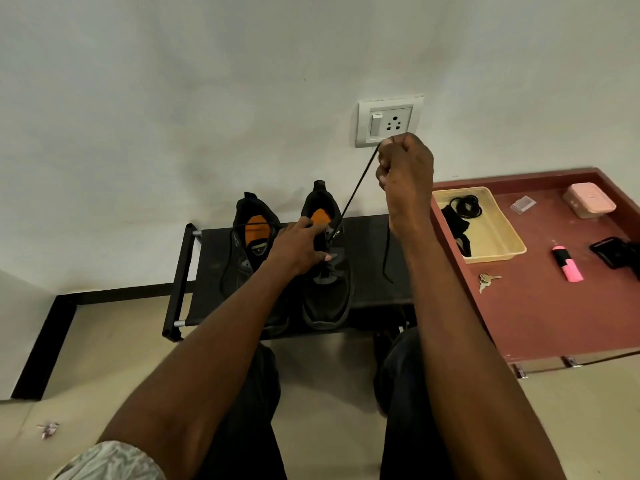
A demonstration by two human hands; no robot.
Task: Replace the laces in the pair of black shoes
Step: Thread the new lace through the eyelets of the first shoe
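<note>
Two black shoes with orange insoles stand side by side on a low black rack [370, 258]. The left shoe [251, 244] has a loose lace around its opening. My left hand [299, 245] holds the right shoe [327, 292] at its tongue and upper eyelets. My right hand [405, 168] is raised near the wall and grips the end of a black lace [356, 187], pulled taut up from the right shoe's top eyelet. Another lace end [387, 258] hangs down beside my right forearm.
A red-brown table [540, 317] at the right carries a beige tray [502, 251] with black laces, a pink highlighter [568, 266], keys [486, 280], a pink box [588, 199] and a black object [616, 256]. A wall socket [389, 121] sits behind my right hand.
</note>
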